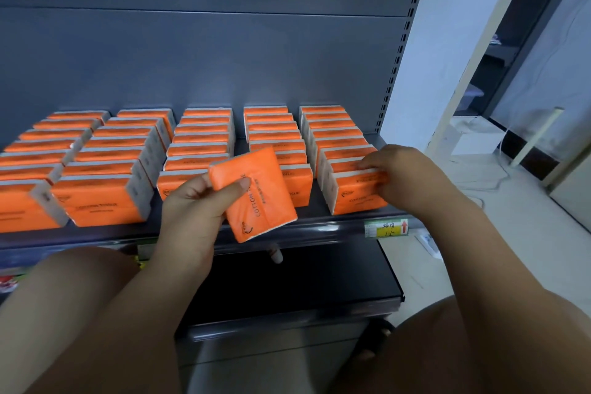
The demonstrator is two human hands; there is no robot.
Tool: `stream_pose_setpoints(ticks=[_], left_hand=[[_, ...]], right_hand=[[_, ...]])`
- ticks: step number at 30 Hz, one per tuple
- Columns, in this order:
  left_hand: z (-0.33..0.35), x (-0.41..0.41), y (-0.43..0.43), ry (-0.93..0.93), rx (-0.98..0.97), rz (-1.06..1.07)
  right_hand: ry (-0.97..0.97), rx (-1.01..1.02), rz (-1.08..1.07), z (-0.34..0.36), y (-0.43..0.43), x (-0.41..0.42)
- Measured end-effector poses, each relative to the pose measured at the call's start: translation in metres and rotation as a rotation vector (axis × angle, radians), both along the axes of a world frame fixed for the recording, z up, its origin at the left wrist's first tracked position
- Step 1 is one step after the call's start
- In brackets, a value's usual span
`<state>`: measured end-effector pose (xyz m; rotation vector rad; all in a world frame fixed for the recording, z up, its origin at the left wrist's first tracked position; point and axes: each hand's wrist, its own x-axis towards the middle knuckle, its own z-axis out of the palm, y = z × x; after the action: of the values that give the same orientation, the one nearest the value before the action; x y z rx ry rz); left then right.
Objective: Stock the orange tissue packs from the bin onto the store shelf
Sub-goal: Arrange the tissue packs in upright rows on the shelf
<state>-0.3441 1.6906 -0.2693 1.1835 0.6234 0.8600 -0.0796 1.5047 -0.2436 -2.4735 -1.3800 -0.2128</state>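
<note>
Nearest me are my knees and forearms, low in view, with a dark lower shelf under my wrists; my left hand is closed on a loose pack, thumb pressed across its orange face and the other fingers curled behind it, so the pack stands tilted in the air just in front of the shelf edge, its "COTTON" lettering running up its length; to the right of that hand my right hand lies palm down on the front pack of the rightmost row, fingers bent over its top edge and touching it, though I cannot tell whether it grips the pack or only presses it; just below that hand a green and yellow price tag with a red arrow sits on the shelf edge; beyond both hands five rows of packs run back toward the grey back panel, each pack upright on its long edge, rows side by side with narrow gaps between them; the two rows left of my left hand lean at a slant; right of my right hand, past the shelf post, lie a pale floor and white cables.
</note>
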Motion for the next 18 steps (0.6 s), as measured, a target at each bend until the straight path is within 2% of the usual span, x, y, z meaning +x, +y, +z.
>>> stream_pose_setpoints(ticks=[5,8,10,11,13,15,18], left_hand=[[-0.002,-0.002,0.001,0.02,0.025,-0.029],[0.001,-0.004,-0.002,0.034,0.025,-0.063],[0.001,-0.004,-0.002,0.042,0.054,-0.057],[0.001,-0.003,-0.003,0.057,0.081,-0.051],[0.002,0.0,-0.006,0.099,0.17,-0.069],[0.003,0.003,-0.012,0.109,0.279,-0.125],[0.001,0.004,-0.021,0.091,0.416,-0.193]], right_hand=[[0.0,-0.073,-0.071,0.002,0.0,-0.008],[-0.126,-0.116,-0.097,0.008,-0.001,-0.018],[-0.245,-0.062,-0.057,0.012,0.003,-0.031],[-0.227,0.029,0.017,0.014,0.007,-0.042],[0.006,0.239,0.23,0.013,0.019,-0.068],[0.254,0.329,0.383,0.011,0.032,-0.093],[0.335,0.314,0.449,0.006,0.043,-0.109]])
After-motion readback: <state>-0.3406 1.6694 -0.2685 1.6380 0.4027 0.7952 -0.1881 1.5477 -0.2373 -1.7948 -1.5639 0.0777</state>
